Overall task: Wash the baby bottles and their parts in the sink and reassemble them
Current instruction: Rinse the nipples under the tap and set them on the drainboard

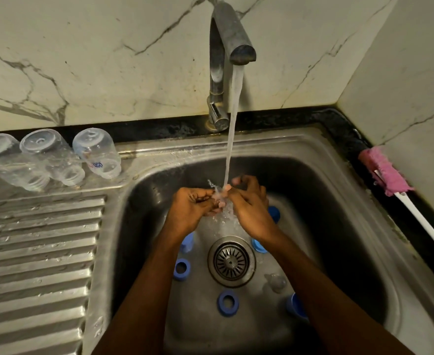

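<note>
My left hand and my right hand meet under the running water over the sink. Their fingers curl around a small clear part, blurred by the splashing. Three clear bottles stand upside down on the drainboard at the back left. In the basin lie blue rings, blue caps and a clear teat.
The tap rises behind the basin, with its spout over my hands. The drain strainer sits in the middle of the basin. A ribbed drainboard fills the left. A pink-headed brush with a white handle lies on the right counter edge.
</note>
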